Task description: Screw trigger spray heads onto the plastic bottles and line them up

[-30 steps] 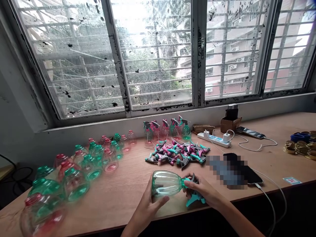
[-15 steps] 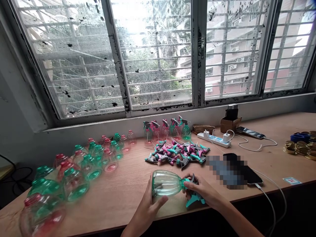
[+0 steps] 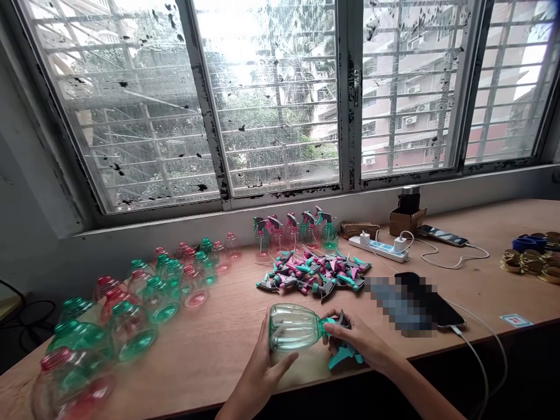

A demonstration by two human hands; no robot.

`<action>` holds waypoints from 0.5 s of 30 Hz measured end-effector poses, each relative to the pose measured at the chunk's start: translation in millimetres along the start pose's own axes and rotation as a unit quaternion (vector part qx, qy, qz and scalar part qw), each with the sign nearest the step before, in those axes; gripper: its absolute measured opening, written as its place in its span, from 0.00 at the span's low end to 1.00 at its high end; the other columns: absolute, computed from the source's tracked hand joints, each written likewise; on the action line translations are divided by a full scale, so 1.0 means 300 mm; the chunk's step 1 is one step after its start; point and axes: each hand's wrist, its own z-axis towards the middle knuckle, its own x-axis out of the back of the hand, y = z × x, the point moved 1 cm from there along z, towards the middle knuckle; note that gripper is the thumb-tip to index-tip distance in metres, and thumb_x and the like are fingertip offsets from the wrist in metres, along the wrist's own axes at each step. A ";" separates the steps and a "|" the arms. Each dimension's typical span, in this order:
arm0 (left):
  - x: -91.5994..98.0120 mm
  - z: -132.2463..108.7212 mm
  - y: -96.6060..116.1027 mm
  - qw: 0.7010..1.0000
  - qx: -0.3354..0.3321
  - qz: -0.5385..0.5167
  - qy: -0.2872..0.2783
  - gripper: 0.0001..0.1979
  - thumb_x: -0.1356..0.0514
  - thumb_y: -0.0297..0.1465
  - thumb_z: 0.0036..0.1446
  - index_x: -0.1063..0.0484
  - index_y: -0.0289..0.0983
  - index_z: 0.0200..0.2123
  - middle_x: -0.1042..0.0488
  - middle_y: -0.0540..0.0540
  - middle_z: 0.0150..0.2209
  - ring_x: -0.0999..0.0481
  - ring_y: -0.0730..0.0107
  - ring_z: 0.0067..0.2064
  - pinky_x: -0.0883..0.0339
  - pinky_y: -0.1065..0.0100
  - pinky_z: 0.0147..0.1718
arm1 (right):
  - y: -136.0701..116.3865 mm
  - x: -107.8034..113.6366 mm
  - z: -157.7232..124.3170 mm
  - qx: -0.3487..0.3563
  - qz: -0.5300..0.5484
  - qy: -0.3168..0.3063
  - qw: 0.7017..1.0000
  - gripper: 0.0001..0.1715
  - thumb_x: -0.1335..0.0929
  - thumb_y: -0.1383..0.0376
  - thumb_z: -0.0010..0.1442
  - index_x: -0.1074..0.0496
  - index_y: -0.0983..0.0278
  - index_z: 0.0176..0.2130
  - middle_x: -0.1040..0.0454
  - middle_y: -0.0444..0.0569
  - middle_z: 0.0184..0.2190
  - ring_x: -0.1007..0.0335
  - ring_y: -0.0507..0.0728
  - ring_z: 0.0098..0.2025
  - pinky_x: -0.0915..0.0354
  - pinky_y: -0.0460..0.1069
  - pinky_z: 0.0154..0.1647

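A clear green spray bottle [image 3: 294,328] lies sideways in the air above the table's front edge, its neck toward the right. My left hand [image 3: 262,364] cups its base, with the thumb along the underside. At the neck, my right hand [image 3: 356,338] is closed around the teal and grey trigger sprayer head [image 3: 345,356], which sits against the bottle's mouth. Whether the threads are fully engaged cannot be made out. Just beyond the bottle lies a heap of pink, teal and grey sprayer heads [image 3: 315,271].
Several open red and green bottles [image 3: 131,332] stand at the left. Bottles fitted with sprayers [image 3: 293,230] line the wall under the window. To the right are a power strip [image 3: 380,247], a charging phone [image 3: 446,309] with its cable, another phone [image 3: 443,235] and gold-coloured rolls [image 3: 527,262].
Both hands keep their hold on the bottle and sprayer head, almost unmoved. The camera view has shifted very slightly.
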 end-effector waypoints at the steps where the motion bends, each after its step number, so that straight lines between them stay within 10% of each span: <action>1: 0.001 -0.002 0.003 1.000 -0.001 -0.002 -0.003 0.48 0.35 0.41 0.63 0.63 0.43 0.74 0.46 0.38 0.72 0.48 0.47 0.72 0.58 0.50 0.70 | 0.000 -0.001 0.000 0.001 -0.001 -0.001 1.000 0.27 0.23 0.47 0.51 0.30 0.63 0.38 0.20 0.44 0.25 0.27 0.54 0.22 0.35 0.47 0.25; 15: 0.003 0.002 -0.006 0.999 -0.001 -0.040 0.010 0.49 0.36 0.41 0.64 0.68 0.49 0.74 0.51 0.43 0.74 0.48 0.49 0.73 0.59 0.52 0.71 | -0.007 -0.001 -0.002 0.005 -0.007 -0.018 1.000 0.25 0.24 0.48 0.54 0.30 0.63 0.37 0.20 0.46 0.26 0.28 0.53 0.23 0.35 0.47 0.26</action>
